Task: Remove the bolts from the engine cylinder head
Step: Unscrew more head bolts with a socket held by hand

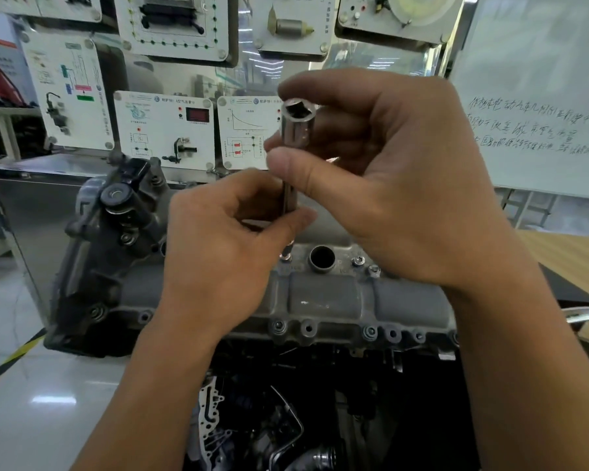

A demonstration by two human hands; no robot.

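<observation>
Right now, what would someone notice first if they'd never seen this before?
Two hands meet in the middle: the right hand pinches the top of a shiny socket tool, and the left hand pinches its shaft lower down. The tool's lower end reaches down to the grey engine cylinder head, beside a round dark hole. Behind, white training panels hang on the wall, and a whiteboard with writing stands at the right.

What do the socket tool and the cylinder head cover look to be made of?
The socket tool looks like chrome-plated steel: bright, mirror-like highlights. The cylinder head cover is likely cast aluminium: dull grey, matte, with moulded ribs and bosses.
</observation>
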